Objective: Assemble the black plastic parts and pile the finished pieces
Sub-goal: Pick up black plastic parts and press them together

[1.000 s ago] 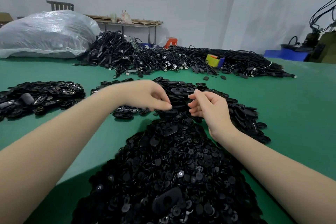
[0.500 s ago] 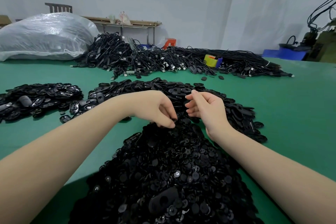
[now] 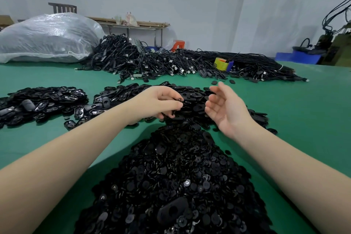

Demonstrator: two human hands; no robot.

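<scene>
A big heap of small round black plastic parts (image 3: pixel 176 176) lies in front of me on the green table (image 3: pixel 303 119). Beyond it spreads a pile of flat oval black covers (image 3: pixel 191 99). A third pile of oval pieces (image 3: pixel 41 100) sits at the left. My left hand (image 3: pixel 159 102) hovers over the oval covers with its fingers curled around small black parts (image 3: pixel 179 99). My right hand (image 3: pixel 226 108) is beside it, palm turned inward, fingers spread and holding nothing.
A long heap of black cables (image 3: pixel 171 62) crosses the back of the table, with a yellow box (image 3: pixel 221 63) in it. A large clear plastic bag (image 3: pixel 47 38) lies at the back left. Blue bins (image 3: pixel 300 57) and a machine stand at far right.
My right hand has opened and drawn away to the right. My left hand has lifted from the round parts heap toward the oval covers, still pinching small pieces.
</scene>
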